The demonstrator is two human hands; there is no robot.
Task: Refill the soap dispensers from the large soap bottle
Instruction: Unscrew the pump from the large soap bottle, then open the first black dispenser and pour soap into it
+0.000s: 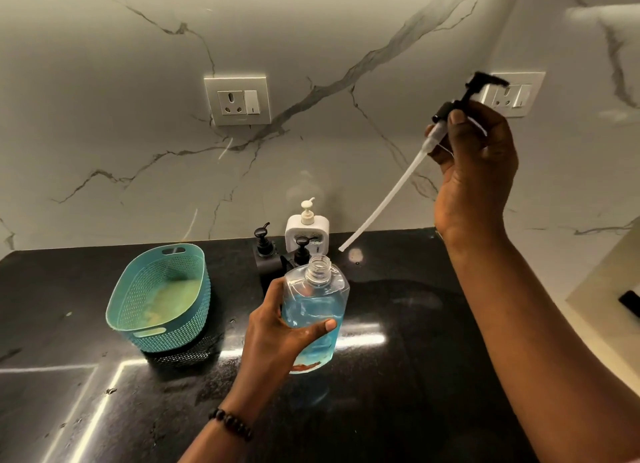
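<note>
My left hand grips the large clear soap bottle, which holds blue liquid and has an uncapped neck. The bottle is held above the black counter, tilted slightly away from me. High to the right, my right hand holds a black pump head with its long white dip tube slanting down to the left, clear of the bottle. Behind the bottle stand two black soap dispensers and a white dispenser, all with pumps on.
A teal perforated basket sits on the counter to the left. The marble wall carries two power sockets. A pale ledge with a dark object lies at the right edge.
</note>
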